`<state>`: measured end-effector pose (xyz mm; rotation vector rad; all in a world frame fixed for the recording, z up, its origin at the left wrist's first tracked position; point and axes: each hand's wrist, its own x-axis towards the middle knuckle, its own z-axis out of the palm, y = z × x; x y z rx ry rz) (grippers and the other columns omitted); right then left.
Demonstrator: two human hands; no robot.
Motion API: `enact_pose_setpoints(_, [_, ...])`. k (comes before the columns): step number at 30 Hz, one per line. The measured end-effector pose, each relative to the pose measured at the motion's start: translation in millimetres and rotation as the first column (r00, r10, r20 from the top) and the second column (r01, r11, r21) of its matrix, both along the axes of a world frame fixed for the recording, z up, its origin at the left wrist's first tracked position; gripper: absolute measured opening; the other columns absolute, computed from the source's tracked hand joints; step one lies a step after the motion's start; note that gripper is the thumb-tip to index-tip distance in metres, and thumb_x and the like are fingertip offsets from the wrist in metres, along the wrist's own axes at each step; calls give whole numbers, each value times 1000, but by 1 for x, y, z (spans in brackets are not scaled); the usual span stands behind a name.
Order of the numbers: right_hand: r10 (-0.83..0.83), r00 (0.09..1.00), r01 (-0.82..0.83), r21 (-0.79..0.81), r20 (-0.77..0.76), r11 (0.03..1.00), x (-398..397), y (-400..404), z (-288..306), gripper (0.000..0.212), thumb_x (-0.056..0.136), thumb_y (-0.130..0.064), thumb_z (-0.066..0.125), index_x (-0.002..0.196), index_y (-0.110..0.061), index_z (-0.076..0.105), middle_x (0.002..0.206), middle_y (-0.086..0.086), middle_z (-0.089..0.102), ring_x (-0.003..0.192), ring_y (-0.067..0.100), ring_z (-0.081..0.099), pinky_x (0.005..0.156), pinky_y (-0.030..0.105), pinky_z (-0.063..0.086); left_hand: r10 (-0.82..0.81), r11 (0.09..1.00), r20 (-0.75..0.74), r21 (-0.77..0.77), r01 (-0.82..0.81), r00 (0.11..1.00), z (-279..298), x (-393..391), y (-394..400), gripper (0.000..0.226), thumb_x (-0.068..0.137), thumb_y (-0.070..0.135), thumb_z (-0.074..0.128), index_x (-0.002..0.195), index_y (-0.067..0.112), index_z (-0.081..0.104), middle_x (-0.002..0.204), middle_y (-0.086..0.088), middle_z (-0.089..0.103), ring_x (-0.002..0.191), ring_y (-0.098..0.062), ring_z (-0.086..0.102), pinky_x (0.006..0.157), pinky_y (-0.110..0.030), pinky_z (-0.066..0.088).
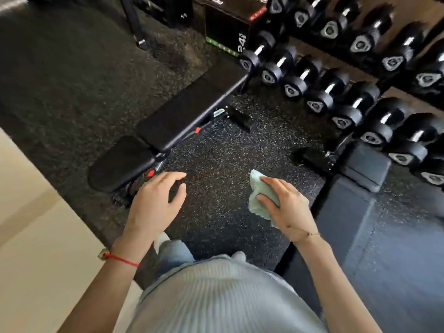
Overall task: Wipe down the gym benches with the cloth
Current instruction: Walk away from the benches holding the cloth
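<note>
A pale green cloth [260, 195] was bunched in the right hand [283, 205], gripped between the thumb and fingers and held in the air above the speckled rubber floor [221, 164], touching neither bench. The left hand [156, 203] was held out beside it, empty, palm down with the fingers loosely curled and spread, grasping nothing.

Just ahead of the left hand and to its outer side, a black padded bench [168, 126] was seen, its seat pad nearest the fingertips and its long back pad running away diagonally toward the weights; red knobs showed on its frame close to the left hand. To the outer side of the right hand, a second bench [355, 212] with a greyer padded surface was seen, its near edge just beside the wrist. The floor lay bare between the two hands.

Well beyond the right hand, rows of black dumbbells [336, 97] were racked in tiers. A black box [225, 32] with a green strip stood far ahead of both hands. A red string bracelet [120, 259] was worn on the left wrist and a thin chain on the right. A light ribbed top [216, 296] and jeans were visible below the hands.
</note>
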<state>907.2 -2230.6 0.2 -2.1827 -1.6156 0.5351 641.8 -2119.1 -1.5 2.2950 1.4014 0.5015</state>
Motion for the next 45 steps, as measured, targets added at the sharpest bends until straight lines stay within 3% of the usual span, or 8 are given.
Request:
enact_pose_setpoints(3, [132,991,-132,5,-1,991,-48,39,3,41,93,-32,57,132,-21,52,123,-2,59,111,18,53,89,19,32,122,993,-8,-7,-122,993,1,-60,1,24,92,18,63,115,16,67,115,2,69,105,-18,64,89,-27,44])
enact_pose_setpoints(6, [253,966,-252,22,-46,967,-107,80,-1,38,92,-29,57,129,-19,53,118,1,60,105,20,55,91,33,45,234,972,-24,-4,-235,972,0,-126,7,25,92,19,62,116,16,67,116,1,69,105,-19,64,87,-31,48])
enact_pose_setpoints(12, [441,895,-438,52,-70,897,-249,157,-13,38,91,-27,60,128,-17,54,115,3,63,102,21,57,91,37,48,433,901,-69,29,-432,899,-1,-269,22,25,95,22,59,118,17,66,116,1,69,104,-20,63,88,-33,49])
enact_pose_setpoints(16, [523,847,-519,63,-98,852,-333,195,-16,39,91,-28,60,129,-19,54,117,3,62,106,20,56,92,30,43,511,860,-60,29,-510,858,-1,-348,29,30,94,28,53,119,17,65,117,0,69,106,-21,63,89,-36,49])
enact_pose_setpoints(21, [611,779,-612,41,-142,790,-412,231,-16,39,90,-26,62,128,-16,56,120,6,62,108,24,57,95,35,45,593,805,-35,23,-592,805,-4,-413,41,34,93,33,47,118,18,65,116,1,69,105,-22,64,88,-38,53])
enact_pose_setpoints(26, [695,705,-699,28,-140,715,-471,283,-23,41,91,-24,62,130,-16,55,122,4,61,113,20,54,98,23,37,680,734,9,-5,-680,733,-17,-456,76,35,93,32,48,119,17,66,116,1,69,104,-21,64,88,-38,53])
enact_pose_setpoints(31, [715,685,-721,12,-138,693,-523,359,-39,42,90,-26,63,130,-15,55,125,5,60,117,20,53,102,29,41,696,718,26,-43,-694,718,-33,-500,141,35,94,31,49,120,16,65,116,0,69,105,-20,63,89,-34,50])
enact_pose_setpoints(45, [620,769,-628,-1,-155,778,-608,615,-29,41,91,-30,60,131,-20,54,125,2,59,114,18,54,92,11,31,611,790,-16,-47,-611,791,-9,-615,431,31,96,28,50,121,17,65,116,0,68,105,-21,63,90,-35,50])
